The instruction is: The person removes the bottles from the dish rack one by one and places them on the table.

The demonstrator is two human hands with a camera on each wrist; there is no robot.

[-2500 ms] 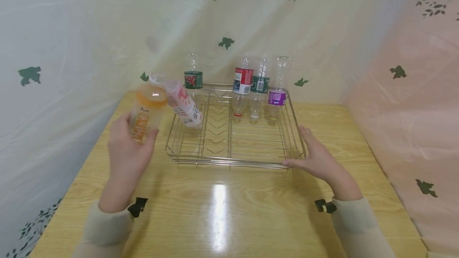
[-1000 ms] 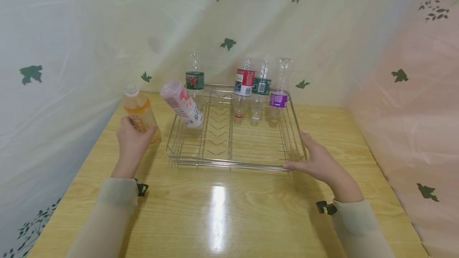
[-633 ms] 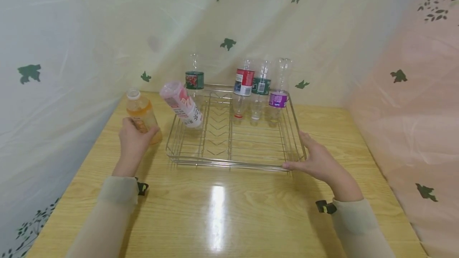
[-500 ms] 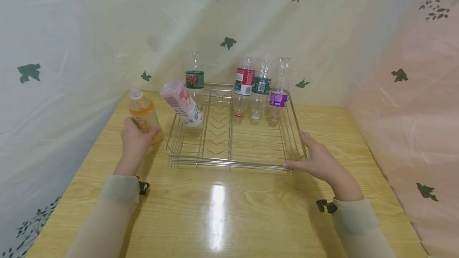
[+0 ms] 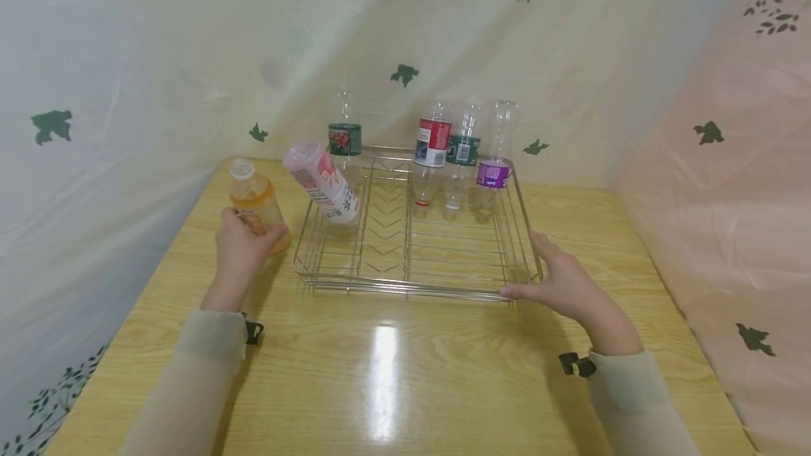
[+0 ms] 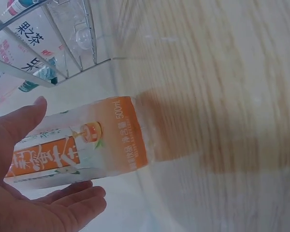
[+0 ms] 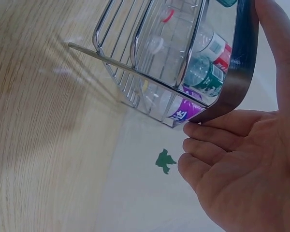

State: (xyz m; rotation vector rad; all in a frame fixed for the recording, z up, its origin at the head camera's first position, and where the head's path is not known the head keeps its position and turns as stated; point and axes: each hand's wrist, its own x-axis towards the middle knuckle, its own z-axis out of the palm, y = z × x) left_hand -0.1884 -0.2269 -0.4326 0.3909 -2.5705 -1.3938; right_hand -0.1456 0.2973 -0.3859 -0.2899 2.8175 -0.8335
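Note:
My left hand (image 5: 239,248) holds an orange-labelled plastic drink bottle (image 6: 106,137) round its lower half, thumb on one side and fingers on the other. The bottle stands upright on the table, left of a metal wire rack (image 5: 443,293). At the rack's front right corner my right hand (image 5: 567,283) grips the rim, thumb on the front rail and fingers along the right side. Inside the rack a pink-labelled bottle (image 5: 322,183) leans to the left. Upside down at the back stand a red-labelled bottle (image 5: 433,143), a green-labelled bottle (image 5: 463,150) and a purple-labelled bottle (image 5: 493,174).
Another green-labelled bottle (image 5: 345,139) is at the rack's back left. The rack sits on a wood-grain table (image 5: 456,364). A pale patterned curtain (image 5: 405,34) hangs behind the table and along both sides.
My left hand has lowered the orange-labelled bottle from the air onto the table, then slid it slightly right. The right hand stays at the rack's corner.

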